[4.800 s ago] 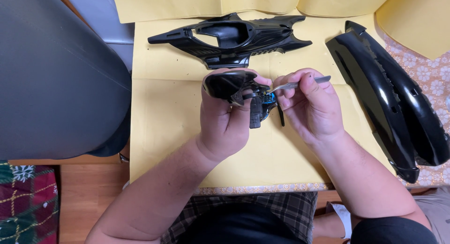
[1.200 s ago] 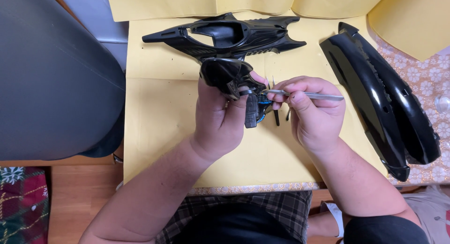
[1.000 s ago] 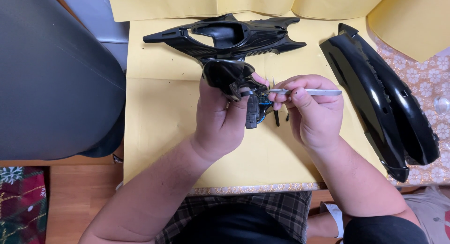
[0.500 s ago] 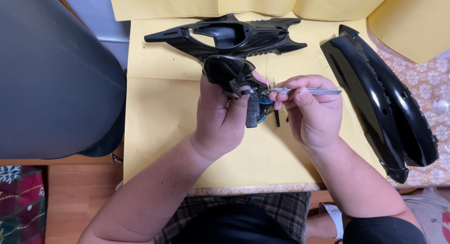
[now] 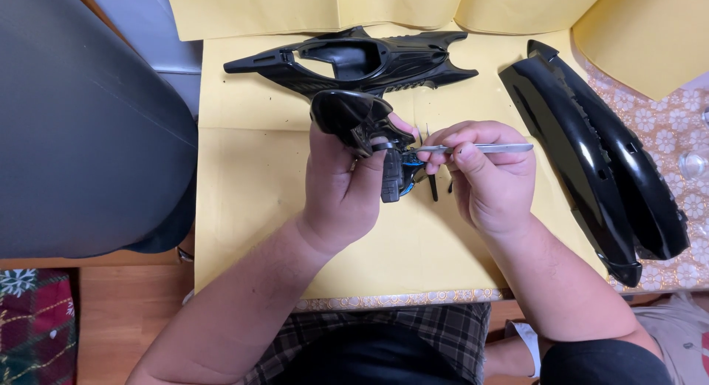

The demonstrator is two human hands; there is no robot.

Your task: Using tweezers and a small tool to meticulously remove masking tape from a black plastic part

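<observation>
Small black plastic assembly (image 5: 365,130), head view: it is held above the yellow paper sheet (image 5: 251,208), clear of the table, and is gripped in the left hand (image 5: 343,185), whose fingers are closed around its lower body. A glossy rounded cap is seen at its top, with a dark block and a trace of blue wiring at its lower right. The piece is judged to be light and rigid; its smooth cap is likely slippery and its wiring delicate, so a hold on the solid body is to be preferred. The right hand (image 5: 491,174) is closed in a pinch on a thin metal tool (image 5: 487,148), whose tip is brought to the wired side. A black open-framed housing (image 5: 354,60) is laid beyond the hands, and two long glossy black covers (image 5: 591,148) are laid at the right.
</observation>
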